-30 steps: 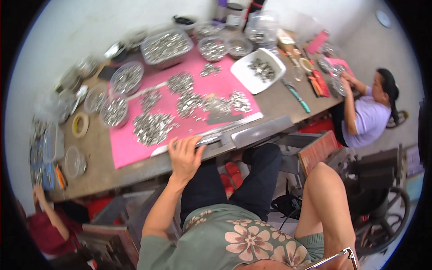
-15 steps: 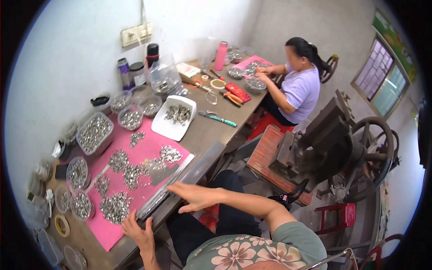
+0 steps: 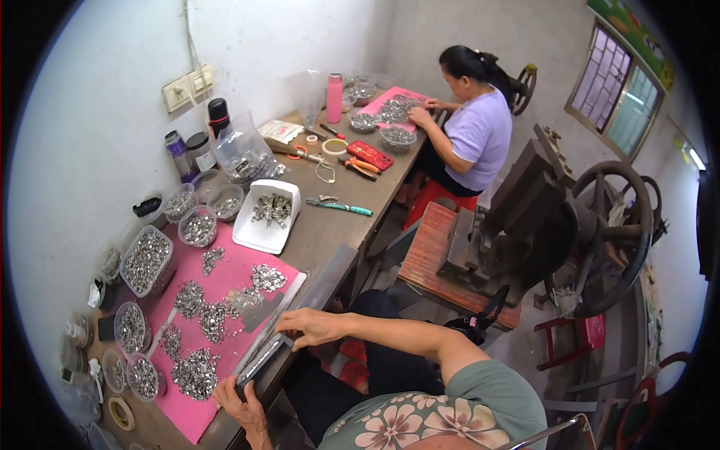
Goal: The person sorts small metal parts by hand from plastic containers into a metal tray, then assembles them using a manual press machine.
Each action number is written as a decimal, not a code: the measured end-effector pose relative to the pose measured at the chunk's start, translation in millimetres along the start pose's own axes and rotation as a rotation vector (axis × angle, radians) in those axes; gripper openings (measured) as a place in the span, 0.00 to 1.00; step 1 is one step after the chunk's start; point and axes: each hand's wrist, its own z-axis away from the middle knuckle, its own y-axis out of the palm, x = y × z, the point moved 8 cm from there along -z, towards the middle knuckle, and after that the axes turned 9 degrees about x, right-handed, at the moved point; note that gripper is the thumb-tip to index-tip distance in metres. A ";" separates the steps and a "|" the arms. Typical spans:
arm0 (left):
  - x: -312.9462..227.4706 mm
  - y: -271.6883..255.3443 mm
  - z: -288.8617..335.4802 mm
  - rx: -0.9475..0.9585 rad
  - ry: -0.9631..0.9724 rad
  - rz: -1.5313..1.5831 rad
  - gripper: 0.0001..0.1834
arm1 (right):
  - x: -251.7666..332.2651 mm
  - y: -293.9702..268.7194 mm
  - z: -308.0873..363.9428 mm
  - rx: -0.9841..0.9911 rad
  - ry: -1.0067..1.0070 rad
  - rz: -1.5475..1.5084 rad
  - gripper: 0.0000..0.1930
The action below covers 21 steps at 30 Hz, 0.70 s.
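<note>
**Both hands closing on a long metal rail at the bench edge**

The left hand [image 3: 238,405] is curling its fingers around the near end of the long grey metal rail [image 3: 262,358], while the right hand [image 3: 311,328] is pressing down on it further along, fingers bent over the top. The rail is lying along the front edge of the wooden workbench [image 3: 330,232], just beside the pink mat [image 3: 232,270] strewn with small silvery metal parts [image 3: 196,373]. It is looking stiff, fairly heavy and smooth, so gripping at both ends is probably steadying it best. Rightward, open floor is lying between the bench and the dark iron press machine [image 3: 555,225], giving room to swing outward
</note>
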 end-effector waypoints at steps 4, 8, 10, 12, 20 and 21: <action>-65.9 31.6 -44.5 0.019 0.208 0.242 0.19 | 16.7 -54.2 83.4 -0.191 0.131 0.011 0.25; -162.2 128.8 -95.5 0.431 0.317 0.551 0.15 | 43.6 -109.5 211.8 -0.513 0.394 0.102 0.23; -227.7 186.7 -108.1 0.572 0.379 0.826 0.16 | 65.9 -126.8 280.1 -0.699 0.465 0.184 0.22; -288.3 243.0 -109.2 0.735 0.391 0.952 0.20 | 80.6 -134.1 343.0 -0.876 0.593 0.201 0.22; -453.4 397.5 -97.5 1.076 0.397 1.146 0.22 | 95.6 -141.5 434.3 -1.197 0.973 0.459 0.25; -463.7 408.1 -93.5 1.115 0.398 1.179 0.22 | 95.0 -140.4 427.6 -1.163 0.951 0.596 0.27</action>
